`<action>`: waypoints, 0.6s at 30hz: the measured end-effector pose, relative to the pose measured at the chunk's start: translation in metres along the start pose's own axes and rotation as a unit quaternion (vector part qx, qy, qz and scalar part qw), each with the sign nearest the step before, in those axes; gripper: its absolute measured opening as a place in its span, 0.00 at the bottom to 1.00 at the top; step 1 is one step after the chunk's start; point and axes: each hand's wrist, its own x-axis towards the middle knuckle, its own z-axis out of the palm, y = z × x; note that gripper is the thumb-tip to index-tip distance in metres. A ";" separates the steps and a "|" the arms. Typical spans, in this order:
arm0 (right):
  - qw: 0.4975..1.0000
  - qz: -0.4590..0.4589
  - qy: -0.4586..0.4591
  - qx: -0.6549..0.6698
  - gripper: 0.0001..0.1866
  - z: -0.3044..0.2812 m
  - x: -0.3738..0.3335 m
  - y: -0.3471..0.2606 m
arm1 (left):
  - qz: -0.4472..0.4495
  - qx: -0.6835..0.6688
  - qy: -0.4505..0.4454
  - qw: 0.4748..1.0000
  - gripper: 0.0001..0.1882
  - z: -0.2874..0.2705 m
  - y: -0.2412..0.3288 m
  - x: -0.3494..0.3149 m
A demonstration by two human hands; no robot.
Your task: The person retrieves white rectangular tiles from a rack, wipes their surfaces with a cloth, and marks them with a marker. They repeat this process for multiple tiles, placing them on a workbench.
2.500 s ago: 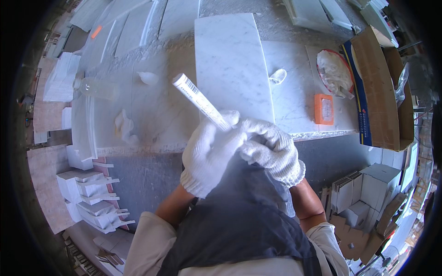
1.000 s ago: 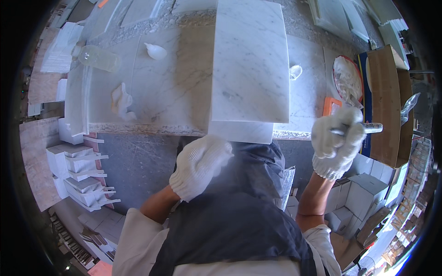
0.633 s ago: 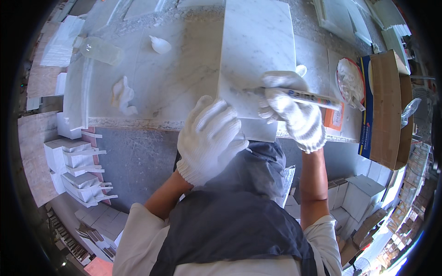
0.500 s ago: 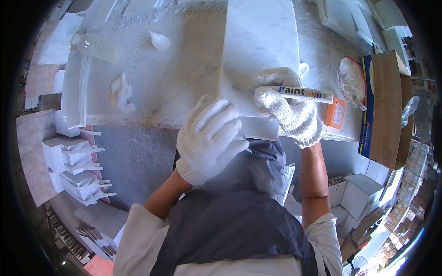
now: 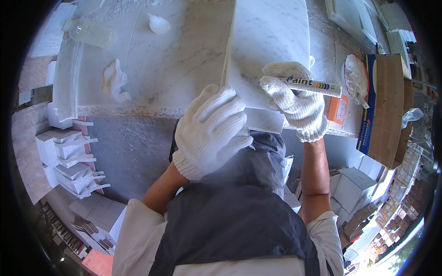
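My right hand [image 5: 297, 101], in a white knit glove, is closed around a white paint marker [image 5: 317, 86]. The marker lies almost level, its printed barrel sticking out to the right; the glove hides its other end. Under this hand is a white marble slab [image 5: 269, 34] with grey veining and a faint grey smudge beside the fingers. My left hand [image 5: 212, 129], gloved too, covers the slab's near left corner. Its fingers lie stretched side by side, with the thumb apart. Whether they touch the slab cannot be told.
Left on the marble-topped bench [image 5: 152, 78] are a clear bottle [image 5: 94, 34], a small white bulb-shaped container [image 5: 159, 24] and a crumpled white glove-like cloth [image 5: 114, 80]. At right are an orange box [image 5: 338, 109], a white bag [image 5: 355, 78] and a cardboard box [image 5: 386, 110].
The view has shifted slightly, and the bench things sit higher in the picture. My right hand with the marker appears a little farther up and right. Both hands keep much the same pose.
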 end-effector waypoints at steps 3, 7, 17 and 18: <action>0.998 -0.067 0.003 -0.018 0.19 0.001 0.000 0.004 | 0.000 -0.007 0.008 1.000 0.21 0.002 -0.003 -0.003; 0.999 -0.038 0.012 0.028 0.17 0.000 -0.001 0.005 | -0.008 -0.002 -0.008 1.000 0.22 0.001 -0.001 -0.006; 0.995 -0.060 0.008 -0.077 0.18 0.000 -0.001 -0.001 | -0.009 -0.005 -0.006 1.000 0.22 0.000 0.000 -0.003; 0.997 -0.041 0.006 -0.060 0.18 0.000 -0.001 -0.002 | -0.011 -0.005 -0.008 1.000 0.22 0.000 0.001 -0.004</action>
